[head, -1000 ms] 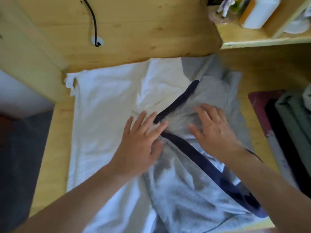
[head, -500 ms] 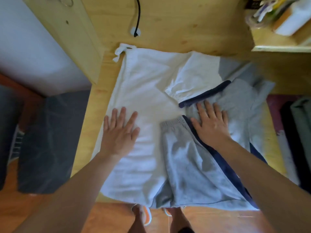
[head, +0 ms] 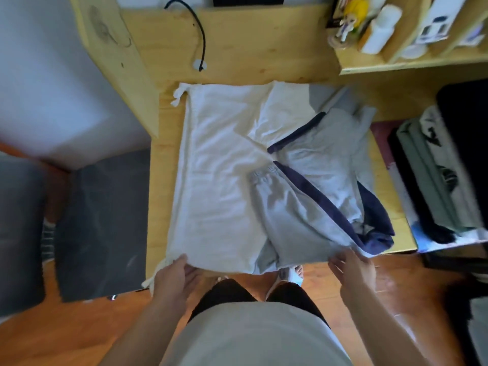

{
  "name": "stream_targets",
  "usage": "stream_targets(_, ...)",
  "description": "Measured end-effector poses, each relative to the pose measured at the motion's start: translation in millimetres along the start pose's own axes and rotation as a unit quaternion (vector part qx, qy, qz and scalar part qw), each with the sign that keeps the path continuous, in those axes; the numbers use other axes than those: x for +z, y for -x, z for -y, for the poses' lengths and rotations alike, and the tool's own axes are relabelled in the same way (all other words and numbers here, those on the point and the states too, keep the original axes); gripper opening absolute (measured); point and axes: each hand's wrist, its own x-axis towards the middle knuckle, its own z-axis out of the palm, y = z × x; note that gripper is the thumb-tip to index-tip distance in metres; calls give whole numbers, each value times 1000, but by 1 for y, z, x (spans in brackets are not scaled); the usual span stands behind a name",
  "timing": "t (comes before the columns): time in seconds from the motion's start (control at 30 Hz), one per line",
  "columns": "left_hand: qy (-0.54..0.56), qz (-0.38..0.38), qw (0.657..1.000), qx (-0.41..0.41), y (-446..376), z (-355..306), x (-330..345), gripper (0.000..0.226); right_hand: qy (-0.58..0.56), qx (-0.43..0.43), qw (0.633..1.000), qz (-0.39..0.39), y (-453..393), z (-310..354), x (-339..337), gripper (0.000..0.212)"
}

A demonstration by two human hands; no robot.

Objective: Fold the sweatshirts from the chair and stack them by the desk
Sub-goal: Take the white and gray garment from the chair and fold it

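Both hands sit at the sweatshirt's point(head: 224, 167) near hem on the desk point(head: 163, 196); its long axis runs straight away from them. Left hand point(head: 174, 278) grips the left corner, right hand point(head: 351, 268) pinches the right, equally near.

A light pine surface point(head: 163, 180) fills the middle of the view, seen from above. A pale wooden back panel point(head: 250, 43) rises behind it, with a black cable point(head: 202, 35) running down into a small white grommet. At left, a wooden side panel point(head: 116, 62) stands against a white wall point(head: 39, 75). At upper right, a wooden shelf point(head: 412, 66) holds blurred bottles and boxes. Below lies a reddish-brown wood floor point(head: 79, 334), with a dark grey cushion point(head: 103, 225) at left. Soft daylight.
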Motion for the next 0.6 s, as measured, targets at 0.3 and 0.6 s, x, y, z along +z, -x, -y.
stream_targets(0.3,166,-52,983,-51,-3,-14,7,30,-119,130,983,-50,-17,11,15,48)
stream_targets(0.6,-9,-168,976,138,3,-40,-6,21,-88,101,986,-99,-11,21,11,65)
